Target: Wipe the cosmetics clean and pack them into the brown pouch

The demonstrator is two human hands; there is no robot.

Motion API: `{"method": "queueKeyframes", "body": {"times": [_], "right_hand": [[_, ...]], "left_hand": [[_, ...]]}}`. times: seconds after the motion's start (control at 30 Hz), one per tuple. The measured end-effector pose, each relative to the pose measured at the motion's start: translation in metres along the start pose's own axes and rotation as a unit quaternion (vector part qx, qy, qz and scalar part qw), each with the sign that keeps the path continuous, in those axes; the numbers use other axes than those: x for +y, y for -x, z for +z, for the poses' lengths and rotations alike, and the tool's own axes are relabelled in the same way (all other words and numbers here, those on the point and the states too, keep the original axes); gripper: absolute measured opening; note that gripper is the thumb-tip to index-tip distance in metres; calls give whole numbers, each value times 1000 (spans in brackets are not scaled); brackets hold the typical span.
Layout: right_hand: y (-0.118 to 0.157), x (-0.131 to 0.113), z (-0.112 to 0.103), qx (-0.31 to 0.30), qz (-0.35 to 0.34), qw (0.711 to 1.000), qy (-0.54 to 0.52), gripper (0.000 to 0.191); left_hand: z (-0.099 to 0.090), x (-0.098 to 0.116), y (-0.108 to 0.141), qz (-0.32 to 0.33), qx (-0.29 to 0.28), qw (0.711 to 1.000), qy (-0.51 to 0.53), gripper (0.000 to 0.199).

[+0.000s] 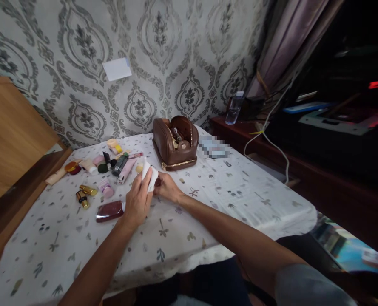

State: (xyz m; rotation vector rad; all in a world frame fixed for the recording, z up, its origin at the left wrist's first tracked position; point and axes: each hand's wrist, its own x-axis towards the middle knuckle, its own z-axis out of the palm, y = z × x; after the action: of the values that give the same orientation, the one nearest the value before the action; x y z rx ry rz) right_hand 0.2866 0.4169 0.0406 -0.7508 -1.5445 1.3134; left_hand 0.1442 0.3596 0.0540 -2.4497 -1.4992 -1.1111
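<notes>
My left hand [138,199] is closed on a folded white tissue [149,175], pressed between the thumb and fingers. Right beside it, my right hand [169,188] grips a small dark reddish-brown item [157,182], mostly hidden by my fingers and the tissue. A flat bottle of dark red liquid [109,211] lies next to my left wrist. Beyond my hands stands a brown leather cosmetic bag [175,144], unzipped, with small items inside. Left of it lie a pink tube [126,171], a dark green tube [120,164] and a pink-capped jar [106,188].
More cosmetics, including gold-capped small bottles [88,190] and a red-brown round jar [72,168], lie on the patterned tablecloth [163,250]. A blurred-out packet [214,146] sits right of the bag. On the dark side cabinet are a plastic bottle [234,108] and a white cable [273,138].
</notes>
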Motion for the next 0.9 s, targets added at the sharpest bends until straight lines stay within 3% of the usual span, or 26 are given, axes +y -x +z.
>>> {"method": "queueKeyframes", "body": {"times": [0.2,0.33,0.47,0.6,0.67,0.73,0.83,0.9], "right_hand": [[-1,-10,-1,-9,38,994,-105,36],[-3,-33,-10,69,28,989,-127,39],[-11,-72,-43,146,-10,985,-91,43],[-35,-128,-94,154,-88,984,-6,43],[-55,-150,-120,130,-122,984,28,41],[-75,-161,-144,78,-101,989,75,40],[-99,-160,-174,-4,-37,990,138,37],[-109,-152,-188,-56,1,983,173,34]], "left_hand": [[7,-5,1,-67,10,994,86,51],[3,-6,-2,-89,4,985,145,39],[-6,3,-6,-94,-20,980,177,38],[-7,6,-3,-74,-69,979,177,37],[-2,3,4,-68,-81,983,150,37],[7,-4,14,-49,-73,991,102,36],[21,-18,28,4,-40,999,33,39],[26,-27,33,36,-50,998,20,41]]}}
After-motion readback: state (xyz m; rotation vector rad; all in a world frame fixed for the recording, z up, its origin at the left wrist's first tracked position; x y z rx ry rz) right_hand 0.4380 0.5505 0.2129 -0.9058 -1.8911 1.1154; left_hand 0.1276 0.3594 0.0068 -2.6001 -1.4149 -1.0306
